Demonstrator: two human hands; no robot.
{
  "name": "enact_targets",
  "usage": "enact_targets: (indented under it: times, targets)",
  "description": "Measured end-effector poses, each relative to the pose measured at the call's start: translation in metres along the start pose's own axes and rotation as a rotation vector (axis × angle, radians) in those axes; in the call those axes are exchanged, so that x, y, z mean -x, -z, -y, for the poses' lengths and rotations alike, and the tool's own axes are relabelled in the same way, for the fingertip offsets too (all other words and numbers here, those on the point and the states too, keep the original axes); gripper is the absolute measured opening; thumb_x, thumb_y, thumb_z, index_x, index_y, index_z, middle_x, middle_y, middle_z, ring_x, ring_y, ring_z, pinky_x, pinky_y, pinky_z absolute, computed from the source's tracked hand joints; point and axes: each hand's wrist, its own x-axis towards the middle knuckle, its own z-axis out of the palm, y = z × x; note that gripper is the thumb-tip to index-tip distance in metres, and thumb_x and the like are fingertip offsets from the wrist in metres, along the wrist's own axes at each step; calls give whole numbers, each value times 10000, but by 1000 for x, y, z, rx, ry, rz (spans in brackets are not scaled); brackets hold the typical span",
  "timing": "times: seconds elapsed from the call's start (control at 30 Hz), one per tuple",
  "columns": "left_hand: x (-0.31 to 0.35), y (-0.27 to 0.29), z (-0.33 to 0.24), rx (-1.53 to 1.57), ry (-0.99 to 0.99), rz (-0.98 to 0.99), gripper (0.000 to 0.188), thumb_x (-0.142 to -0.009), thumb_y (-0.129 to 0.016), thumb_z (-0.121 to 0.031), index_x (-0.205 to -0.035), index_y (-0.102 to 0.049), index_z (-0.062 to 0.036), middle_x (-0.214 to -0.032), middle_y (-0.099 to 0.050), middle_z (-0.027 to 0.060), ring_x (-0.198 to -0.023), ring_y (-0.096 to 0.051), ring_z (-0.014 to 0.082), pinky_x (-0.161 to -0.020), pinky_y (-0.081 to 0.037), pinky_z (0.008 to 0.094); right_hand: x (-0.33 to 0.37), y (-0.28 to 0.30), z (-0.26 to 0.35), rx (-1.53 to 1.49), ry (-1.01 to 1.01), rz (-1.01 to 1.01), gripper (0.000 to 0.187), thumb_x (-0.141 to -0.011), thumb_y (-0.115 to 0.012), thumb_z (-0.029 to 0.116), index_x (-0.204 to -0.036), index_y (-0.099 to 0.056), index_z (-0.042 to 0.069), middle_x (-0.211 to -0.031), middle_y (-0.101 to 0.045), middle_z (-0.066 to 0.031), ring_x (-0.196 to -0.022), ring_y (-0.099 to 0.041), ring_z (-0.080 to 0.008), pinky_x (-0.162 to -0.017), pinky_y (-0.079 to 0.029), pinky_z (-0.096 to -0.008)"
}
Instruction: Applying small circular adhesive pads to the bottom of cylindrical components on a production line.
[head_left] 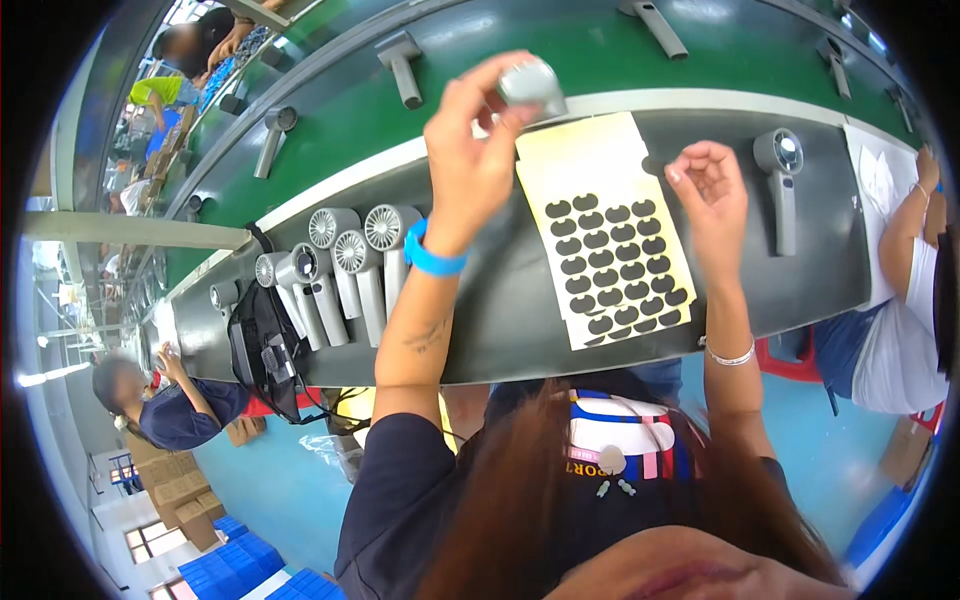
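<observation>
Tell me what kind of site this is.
Most likely a factory assembly line for handheld fans. A green conveyor belt runs past the bench, grey handheld fans lie in a row, and the left hand holds a fan head beside a sticker sheet.

- A pale yellow sticker sheet (600,215) with rows of dark oval labels lies on the grey bench.
- Brown cardboard boxes (180,495) and blue crates (235,570) stand on the floor, lower left.
</observation>
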Motion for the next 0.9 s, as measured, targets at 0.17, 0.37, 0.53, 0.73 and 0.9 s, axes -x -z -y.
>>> enact_targets:
  times: [0.17, 0.37, 0.53, 0.73, 0.9]
  targets:
    - [52, -8, -29, 117, 100, 239, 338, -813, -615, 58, -1146, -583, 11, -1083, -639, 98, -801, -617, 124, -720, -505, 243, 26, -21, 62, -182, 8, 63, 281, -812, -599, -117, -1029, -471, 7, -875, -591, -75, -1039, -593, -234, -855, -472, -268]
    - [74, -12, -48, 354, 241, 208, 371, -794, -606, 77, -1154, -601, -13, -1123, -610, 137, -783, -653, 156, -654, -534, 259, 43, -37, 78, -176, 43, 120, 309, -802, -574, -162, -1030, -437, -6, -866, -584, -97, -1031, -604, -254, -854, -499, -297]
    - [78, -14, -48, 427, 248, 257, 378, -792, -618, 70, -1163, -601, -1, -1149, -600, 146, -796, -648, 150, -674, -546, 259, 43, -38, 79, -195, -5, 137, 299, -803, -600, -131, -1025, -442, -7, -877, -591, -95, -997, -616, -217, -824, -514, -283]
    - [81, -11, -49, 562, 302, 284, 397, -805, -629, 50, -1197, -588, -2, -1195, -573, 149, -812, -643, 151, -721, -560, 257, 44, -37, 83, -185, -46, 134, 293, -803, -626, -98, -1016, -450, -2, -884, -600, -88, -966, -626, -179, -762, -539, -260]
    - [79, -9, -47, 592, 314, 311, 389, -822, -617, 43, -1207, -586, -4, -1202, -566, 148, -835, -642, 154, -743, -563, 261, 43, -36, 85, -178, -75, 160, 299, -795, -635, -94, -1013, -453, 1, -879, -600, -84, -964, -626, -175, -773, -547, -264]
